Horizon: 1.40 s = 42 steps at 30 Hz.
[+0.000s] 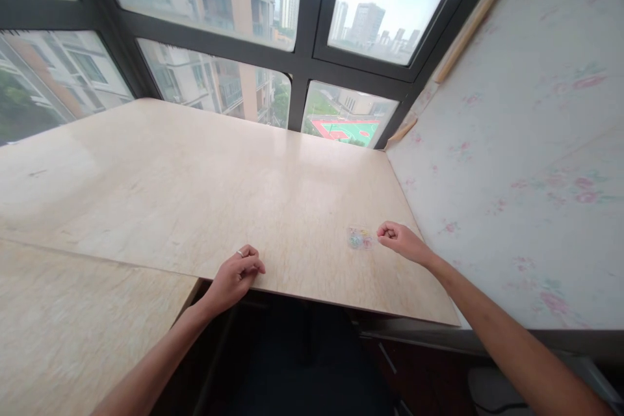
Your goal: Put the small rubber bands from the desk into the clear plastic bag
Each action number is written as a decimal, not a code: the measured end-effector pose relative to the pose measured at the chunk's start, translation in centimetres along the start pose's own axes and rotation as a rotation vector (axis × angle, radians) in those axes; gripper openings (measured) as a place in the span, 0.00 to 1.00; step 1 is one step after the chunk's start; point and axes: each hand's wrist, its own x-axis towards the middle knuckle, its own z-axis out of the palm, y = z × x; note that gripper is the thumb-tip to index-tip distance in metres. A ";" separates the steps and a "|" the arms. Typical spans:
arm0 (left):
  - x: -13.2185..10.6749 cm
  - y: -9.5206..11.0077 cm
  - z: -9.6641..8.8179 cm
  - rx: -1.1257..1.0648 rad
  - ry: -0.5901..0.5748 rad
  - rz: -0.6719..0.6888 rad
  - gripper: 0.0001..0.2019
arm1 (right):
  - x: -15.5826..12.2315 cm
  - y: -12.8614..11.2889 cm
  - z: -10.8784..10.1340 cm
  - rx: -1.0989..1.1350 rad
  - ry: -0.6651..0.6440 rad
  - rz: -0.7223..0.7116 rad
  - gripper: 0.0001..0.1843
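Observation:
A small, clear plastic box [359, 238] with tiny coloured pieces in it lies on the pale marble-patterned countertop [273, 208], towards the right. My right hand [402, 240] is just to the right of the box, its fingers curled in and the fingertips close to the box's right edge. What those fingers hold, if anything, is too small to make out. My left hand [238, 273] rests at the front edge of the countertop with its fingers loosely curled and nothing seen in them; one finger wears a ring.
Dark-framed windows [302, 68] rise behind the countertop. A wall with flowered paper [511, 162] bounds the right side. Another pale countertop section [88, 325] extends at the lower left. Below the front edge there is a dark space.

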 end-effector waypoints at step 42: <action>5.8 11.1 11.7 -0.488 0.016 -0.255 0.11 | -6.8 -2.7 10.4 0.734 0.100 -0.235 0.11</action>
